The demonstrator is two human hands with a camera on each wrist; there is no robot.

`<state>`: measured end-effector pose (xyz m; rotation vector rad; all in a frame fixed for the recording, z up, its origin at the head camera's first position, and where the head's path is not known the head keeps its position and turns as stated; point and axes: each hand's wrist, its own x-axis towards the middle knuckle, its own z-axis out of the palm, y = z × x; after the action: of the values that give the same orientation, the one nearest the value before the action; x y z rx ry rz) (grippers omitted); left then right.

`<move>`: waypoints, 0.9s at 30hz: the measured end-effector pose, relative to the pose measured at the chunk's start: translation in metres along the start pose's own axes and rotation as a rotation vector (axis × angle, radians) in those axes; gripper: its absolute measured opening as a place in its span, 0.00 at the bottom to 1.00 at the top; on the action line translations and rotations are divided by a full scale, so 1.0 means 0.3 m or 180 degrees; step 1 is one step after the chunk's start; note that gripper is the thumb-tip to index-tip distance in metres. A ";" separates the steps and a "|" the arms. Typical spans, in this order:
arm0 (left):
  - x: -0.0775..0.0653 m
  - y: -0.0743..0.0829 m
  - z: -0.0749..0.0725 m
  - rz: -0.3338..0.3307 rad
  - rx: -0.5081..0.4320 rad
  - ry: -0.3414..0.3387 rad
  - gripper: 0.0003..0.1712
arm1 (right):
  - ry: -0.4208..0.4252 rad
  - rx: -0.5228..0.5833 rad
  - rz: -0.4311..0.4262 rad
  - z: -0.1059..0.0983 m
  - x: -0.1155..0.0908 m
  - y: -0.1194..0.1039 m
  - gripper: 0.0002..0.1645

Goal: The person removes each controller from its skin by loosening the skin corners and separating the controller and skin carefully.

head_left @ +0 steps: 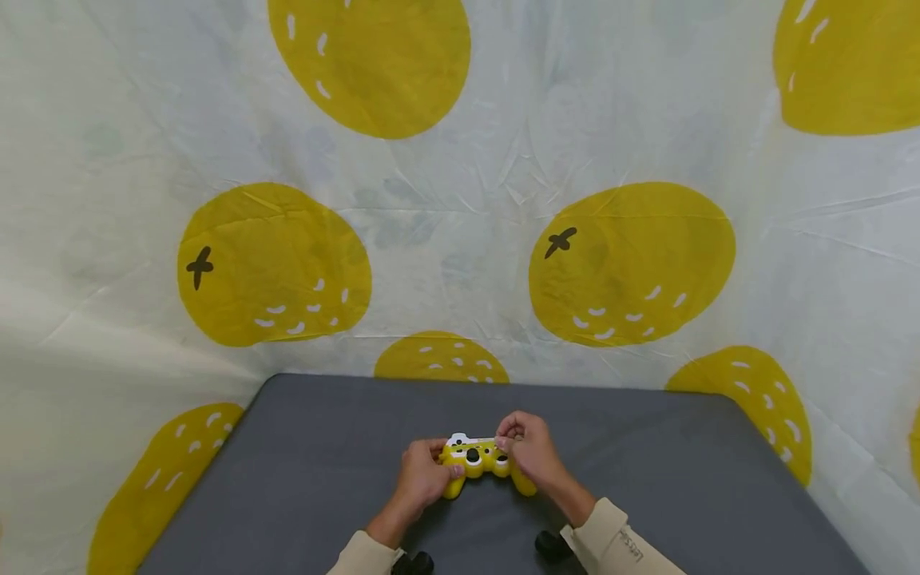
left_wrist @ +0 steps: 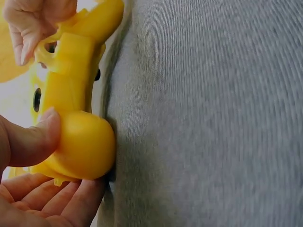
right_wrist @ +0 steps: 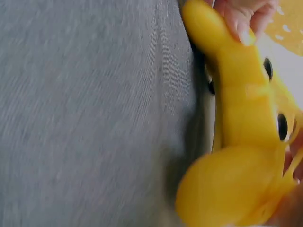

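The game controller (head_left: 485, 452) lies between the hands over the grey tabletop (head_left: 611, 447), its long axis running nine to three o'clock, handles pointing towards six. The left hand (head_left: 424, 475) grips the nine o'clock handle, thumb on top. The right hand (head_left: 532, 451) is at the three o'clock end, fingertips together – seemingly pinching a thin edge of the yellow cover (right_wrist: 222, 184), though blur leaves that uncertain – and both are equally near.

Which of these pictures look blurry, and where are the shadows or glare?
Head view: soft light, creases visible on the fruit-print sheet, no strong glare; left wrist: the game controller shades the gray table cover, pale background washed out; right wrist: controller visibly blurred, with a diffuse shadow beside it.
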<state>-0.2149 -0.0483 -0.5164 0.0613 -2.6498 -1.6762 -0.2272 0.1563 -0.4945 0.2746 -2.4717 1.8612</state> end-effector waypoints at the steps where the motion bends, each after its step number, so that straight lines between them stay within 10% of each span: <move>1: -0.001 0.000 0.001 0.0016 0.0005 0.0014 0.29 | -0.0090 0.0004 0.0004 -0.008 0.000 0.002 0.03; 8: -0.003 -0.003 0.005 0.0110 0.0115 0.0135 0.28 | -0.0729 -0.0374 -0.0352 -0.049 0.001 0.016 0.02; 18: 0.000 0.005 0.015 0.0017 0.0101 -0.0048 0.30 | -0.0462 -0.1416 -0.0577 -0.064 -0.015 0.028 0.13; 27: 0.000 0.012 0.009 -0.0078 0.0070 -0.0033 0.31 | -0.0229 -0.0753 0.0052 -0.063 -0.019 -0.015 0.03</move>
<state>-0.2151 -0.0443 -0.5144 0.0856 -2.6860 -1.6590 -0.2223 0.1739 -0.4856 0.3173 -2.7161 1.5689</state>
